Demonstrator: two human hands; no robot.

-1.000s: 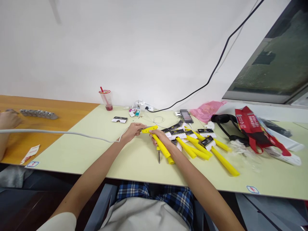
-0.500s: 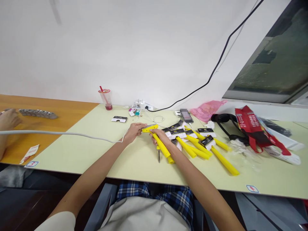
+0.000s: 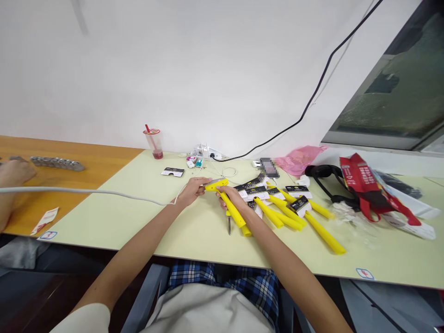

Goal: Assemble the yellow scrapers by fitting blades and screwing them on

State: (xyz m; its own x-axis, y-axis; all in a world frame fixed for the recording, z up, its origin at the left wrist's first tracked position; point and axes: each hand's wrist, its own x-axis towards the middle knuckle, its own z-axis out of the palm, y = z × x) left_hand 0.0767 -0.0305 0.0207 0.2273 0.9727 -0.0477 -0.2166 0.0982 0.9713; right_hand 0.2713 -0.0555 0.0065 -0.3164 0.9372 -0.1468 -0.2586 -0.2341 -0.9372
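A yellow scraper point(image 3: 231, 209) with a T-shaped head is held over the table, its handle slanting toward me. My right hand point(image 3: 231, 196) is closed around it just below the head. At the head's left end, my left hand point(image 3: 194, 190) pinches the thin grey metal blade point(image 3: 218, 181) lying along the far edge. Under my right hand, a screwdriver point(image 3: 229, 223) shows its metal shaft and a bit of yellow handle. Another yellow handle point(image 3: 246, 231) lies partly hidden beneath the held one. Right of my hand is a pile of yellow scrapers point(image 3: 286, 218) with black-and-white cards point(image 3: 257, 193).
A single card point(image 3: 172, 172) lies at left, near a cup with a straw point(image 3: 154, 143). Behind are a power strip point(image 3: 211, 152), phone point(image 3: 269, 167) and pink bag point(image 3: 300, 159). Headphones point(image 3: 324, 171) and a red bag point(image 3: 364, 180) sit right. A co-worker's hand point(image 3: 15, 175) is far left.
My hands and the scraper keep nearly the same pose. The view has shifted very slightly. The co-worker's hand at far left has moved a little to the right.
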